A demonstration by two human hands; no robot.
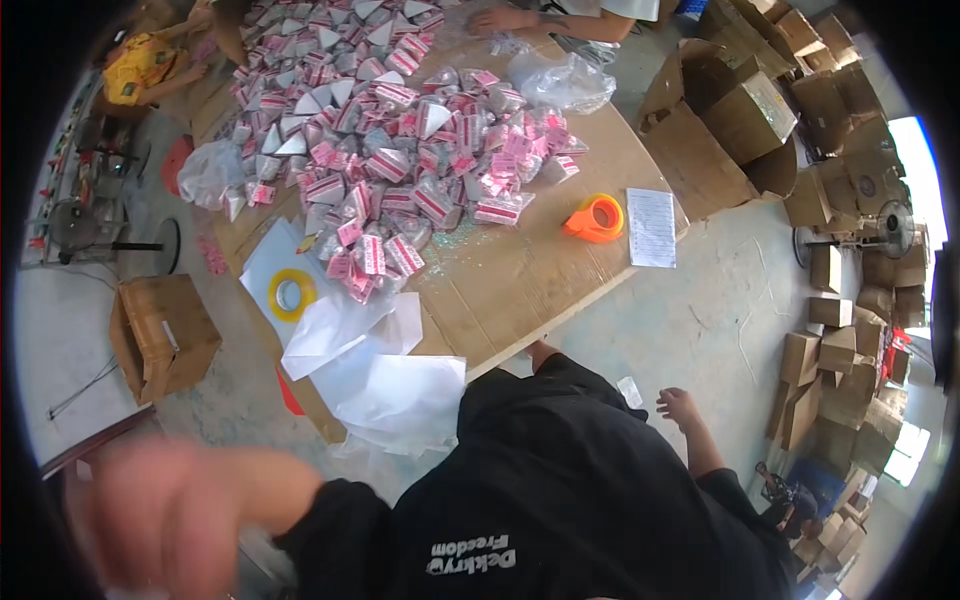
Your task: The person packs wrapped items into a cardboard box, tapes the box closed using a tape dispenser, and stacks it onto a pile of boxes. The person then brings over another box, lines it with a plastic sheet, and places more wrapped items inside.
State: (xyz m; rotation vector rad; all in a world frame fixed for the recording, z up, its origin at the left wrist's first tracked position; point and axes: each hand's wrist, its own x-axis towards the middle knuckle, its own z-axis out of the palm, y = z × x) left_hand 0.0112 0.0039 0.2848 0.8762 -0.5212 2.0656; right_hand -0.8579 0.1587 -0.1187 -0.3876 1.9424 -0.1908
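Note:
My left hand (pixel 165 520) is raised at the lower left, close to the camera and away from the table. Motion blur smears its fingers, and I see nothing clear in them. On my right side, my right hand (pixel 680 407) hangs over the floor with its fingers loosely bent and apart, holding nothing. A big heap of small clear packets with pink-and-white labels (pixel 400 170) covers the far part of the cardboard-covered table (pixel 500 310). Loose white paper sheets (pixel 400 395) lie at the near left corner, closest to my left hand.
On the table are a yellow tape roll (pixel 291 295), an orange tape dispenser (pixel 597 219), a written sheet (pixel 652 228) and a clear plastic bag (pixel 565 82). Other people's arms (pixel 505 20) reach in at the far side. Cardboard boxes (pixel 165 335) stand left and right.

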